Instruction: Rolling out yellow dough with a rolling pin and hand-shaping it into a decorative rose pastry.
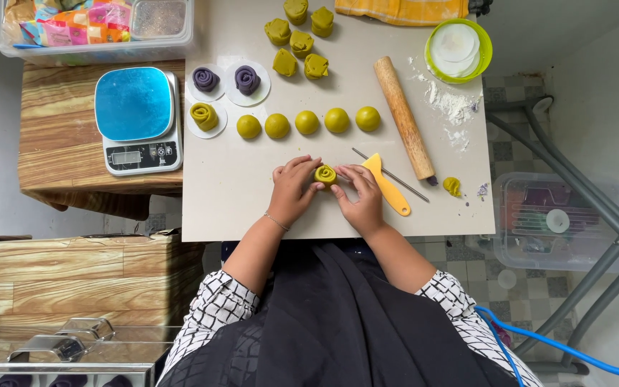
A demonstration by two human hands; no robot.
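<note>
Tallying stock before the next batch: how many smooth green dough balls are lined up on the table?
5, in one row above the hands: green dough balls at and, left of the rolling pin. None looks hidden.

Yellow cloth (401, 8) and clear tub (94, 32) — both cut off by top edge.

The green dough roll (325, 175) is a small olive-yellow piece wound into a spiral, rose-like shape, with its coiled layers facing up toward the camera. It stands upright on the pale counter (231, 193), near the front edge and about midway along it. Fingers (308, 172) press against it at its 9 o'clock side, and other fingers (347, 174) touch it at its 3 o'clock side.
</note>
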